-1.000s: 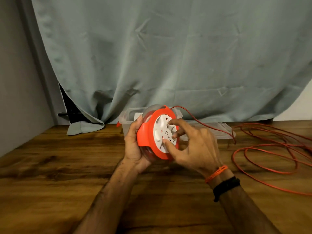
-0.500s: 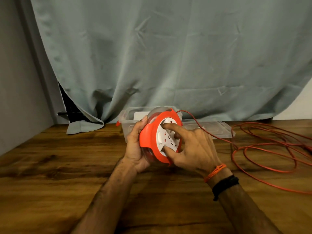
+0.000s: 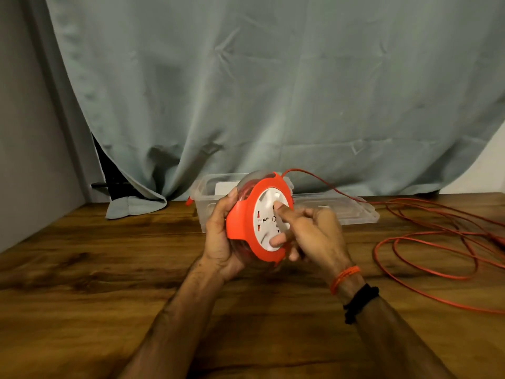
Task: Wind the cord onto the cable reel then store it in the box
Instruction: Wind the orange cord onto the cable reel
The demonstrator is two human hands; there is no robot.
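— Between the fingers [image 3: 284, 210] sat the reel [image 3: 240, 222]: left hand [image 3: 218, 242] gripping its rim, right hand [image 3: 317, 236] curled, forefinger and thumb hooked on its face.
— And the cord [image 3: 426, 250]?
— Mostly unwound, looped right of the fingers. The box [image 3: 200, 212] waited behind them, reel not yet stored.

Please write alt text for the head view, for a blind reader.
A person's left hand holds an orange cable reel over a wooden table; the right hand grips its white face. Loose orange cord lies at right, a clear box behind.
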